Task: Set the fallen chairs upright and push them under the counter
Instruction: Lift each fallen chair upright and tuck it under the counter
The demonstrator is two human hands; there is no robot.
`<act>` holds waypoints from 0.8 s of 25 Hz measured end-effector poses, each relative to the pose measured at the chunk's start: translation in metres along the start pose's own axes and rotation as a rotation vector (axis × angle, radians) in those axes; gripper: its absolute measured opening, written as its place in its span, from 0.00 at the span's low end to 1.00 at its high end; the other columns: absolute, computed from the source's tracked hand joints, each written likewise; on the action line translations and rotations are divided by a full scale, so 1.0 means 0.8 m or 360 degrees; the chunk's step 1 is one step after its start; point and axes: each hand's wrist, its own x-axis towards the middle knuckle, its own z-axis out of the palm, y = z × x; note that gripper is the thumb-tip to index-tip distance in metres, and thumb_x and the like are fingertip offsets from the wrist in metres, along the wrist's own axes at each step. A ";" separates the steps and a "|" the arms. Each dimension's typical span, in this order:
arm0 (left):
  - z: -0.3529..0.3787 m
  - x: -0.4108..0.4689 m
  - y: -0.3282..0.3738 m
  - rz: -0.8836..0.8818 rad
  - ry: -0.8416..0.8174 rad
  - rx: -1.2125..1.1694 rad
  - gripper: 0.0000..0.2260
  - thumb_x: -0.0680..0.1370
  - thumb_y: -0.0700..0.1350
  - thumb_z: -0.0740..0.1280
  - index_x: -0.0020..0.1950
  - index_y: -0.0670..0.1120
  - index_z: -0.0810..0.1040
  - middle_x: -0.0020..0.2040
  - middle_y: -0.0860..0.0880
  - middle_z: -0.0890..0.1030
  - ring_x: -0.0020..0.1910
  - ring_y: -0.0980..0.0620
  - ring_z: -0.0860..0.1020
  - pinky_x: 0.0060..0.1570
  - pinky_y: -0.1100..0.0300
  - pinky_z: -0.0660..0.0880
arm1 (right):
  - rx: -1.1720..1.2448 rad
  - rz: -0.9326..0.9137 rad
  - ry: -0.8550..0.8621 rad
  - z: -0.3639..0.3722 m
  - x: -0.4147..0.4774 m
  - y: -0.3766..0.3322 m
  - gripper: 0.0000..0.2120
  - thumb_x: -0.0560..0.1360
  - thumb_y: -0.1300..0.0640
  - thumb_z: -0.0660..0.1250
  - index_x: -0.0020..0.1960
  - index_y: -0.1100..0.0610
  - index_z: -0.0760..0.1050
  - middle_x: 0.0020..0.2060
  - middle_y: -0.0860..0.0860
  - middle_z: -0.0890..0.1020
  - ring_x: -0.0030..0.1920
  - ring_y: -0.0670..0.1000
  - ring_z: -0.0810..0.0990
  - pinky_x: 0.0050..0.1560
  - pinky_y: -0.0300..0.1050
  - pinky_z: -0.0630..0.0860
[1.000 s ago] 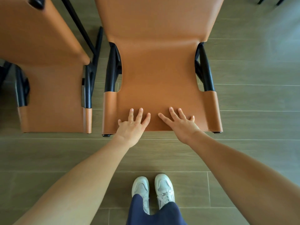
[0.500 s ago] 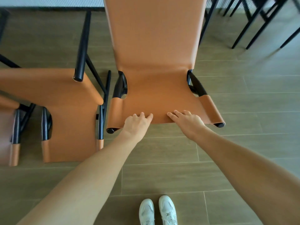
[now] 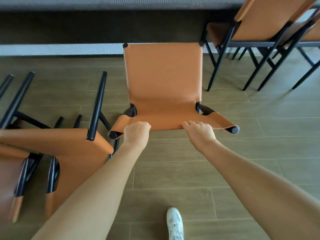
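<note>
On the top edge of the chair's [image 3: 164,84] backrest, both hands are clenched around the tan leather: the left hand [image 3: 136,134] near the left post, the right hand [image 3: 199,134] near the right post, fingers curled over the edge and knuckles toward the camera. The chair faces away from the person, its seat stretching ahead, and its two far corners meet the dark underside of the counter [image 3: 103,25] in this view. Its legs are hidden beneath the seat, so whether all of them are on the floor [image 3: 259,144] cannot be told.

Just left of the chair lies a fallen chair [image 3: 69,149], its black legs sticking up, one leg tip close to the chair's left post. A second fallen chair [image 3: 8,170] lies farther left, cut off by the frame. Right of the chair, upright chairs [image 3: 265,19] stand at the counter. Behind the chair, a white shoe [image 3: 174,224] rests on the floor.
</note>
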 end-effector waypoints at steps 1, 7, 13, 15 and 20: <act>-0.013 0.018 0.000 -0.0026 0.0084 -0.0041 0.22 0.77 0.31 0.60 0.67 0.47 0.76 0.60 0.48 0.81 0.59 0.47 0.78 0.54 0.55 0.74 | 0.0011 0.0001 0.0023 -0.011 0.019 0.006 0.20 0.73 0.69 0.61 0.63 0.56 0.69 0.50 0.52 0.79 0.51 0.57 0.78 0.42 0.48 0.70; -0.069 0.110 -0.001 -0.0086 0.0184 -0.0213 0.18 0.80 0.36 0.60 0.68 0.49 0.75 0.63 0.47 0.79 0.66 0.43 0.72 0.56 0.52 0.73 | 0.0149 0.0091 0.0146 -0.054 0.115 0.034 0.20 0.75 0.68 0.60 0.64 0.54 0.70 0.56 0.51 0.79 0.61 0.57 0.74 0.73 0.55 0.59; -0.108 0.169 0.000 -0.0016 0.0292 -0.0197 0.16 0.81 0.40 0.58 0.66 0.46 0.77 0.62 0.46 0.80 0.65 0.44 0.72 0.64 0.53 0.66 | 0.0106 0.0033 0.0076 -0.090 0.176 0.053 0.25 0.72 0.67 0.62 0.68 0.56 0.66 0.61 0.52 0.76 0.67 0.60 0.68 0.76 0.56 0.51; -0.121 0.186 -0.004 0.0043 0.0306 -0.0216 0.15 0.82 0.43 0.57 0.64 0.46 0.79 0.60 0.47 0.81 0.61 0.44 0.74 0.62 0.55 0.66 | 0.0101 0.0003 0.0056 -0.100 0.192 0.060 0.28 0.73 0.66 0.62 0.71 0.55 0.62 0.65 0.51 0.73 0.70 0.60 0.65 0.76 0.54 0.50; -0.148 0.245 -0.011 -0.0004 0.0199 -0.0204 0.15 0.82 0.44 0.56 0.57 0.46 0.81 0.52 0.46 0.83 0.55 0.43 0.75 0.49 0.55 0.71 | 0.0135 0.0028 0.0023 -0.120 0.245 0.075 0.30 0.72 0.65 0.63 0.72 0.52 0.62 0.65 0.50 0.73 0.69 0.57 0.66 0.76 0.51 0.49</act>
